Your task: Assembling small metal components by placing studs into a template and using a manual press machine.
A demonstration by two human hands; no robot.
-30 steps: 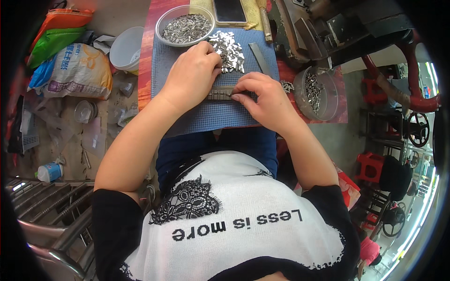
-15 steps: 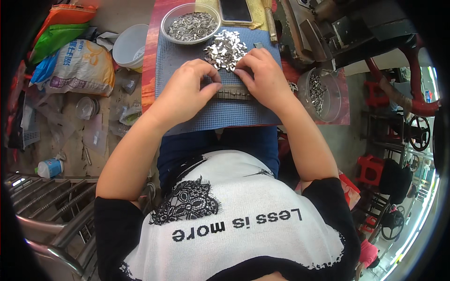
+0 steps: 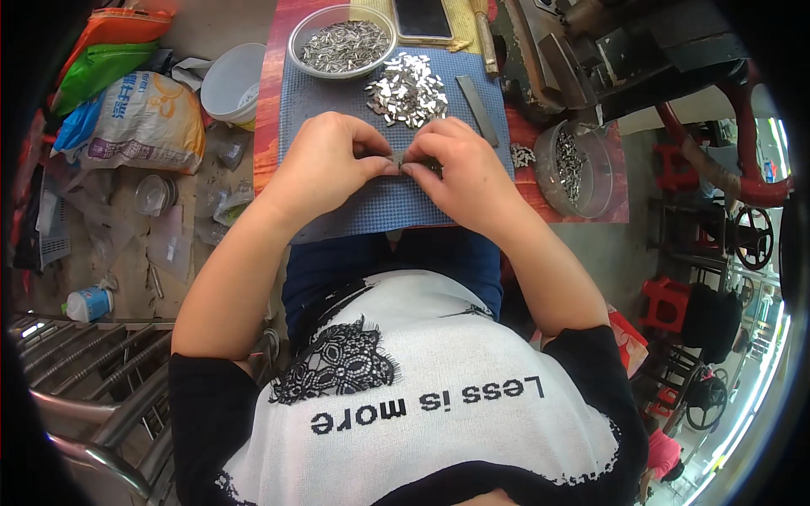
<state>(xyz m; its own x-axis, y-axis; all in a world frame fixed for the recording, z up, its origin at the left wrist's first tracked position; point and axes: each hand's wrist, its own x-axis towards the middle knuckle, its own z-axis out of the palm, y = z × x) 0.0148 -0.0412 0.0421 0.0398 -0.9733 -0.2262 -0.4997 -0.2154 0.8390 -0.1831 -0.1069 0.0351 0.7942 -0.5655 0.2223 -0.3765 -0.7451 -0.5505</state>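
My left hand [image 3: 329,160] and my right hand [image 3: 467,169] meet over a blue textured mat [image 3: 354,211]. Thumb and forefinger are pinched on each hand, the tips almost touching. Between them shows a sliver of a small greyish metal thing [image 3: 398,158], too small to make out. The notched metal bar that lay here is now mostly or wholly behind my fingers. Just beyond my fingertips lies a heap of small shiny metal pieces [image 3: 407,91]. A flat grey metal strip [image 3: 478,111] rests past my right hand.
At the far left of the mat stands a clear bowl [image 3: 295,61] of small metal pieces, with a phone [image 3: 423,18] beside it. A clear round tub [image 3: 597,187] and a small pile of pieces [image 3: 522,155] sit right. Dark machinery [image 3: 624,59] stands at the far right.
Both hands have come nearer to me and closer together. My right hand has left the heap's edge and swung left, uncovering the flat strip and covering the notched bar.
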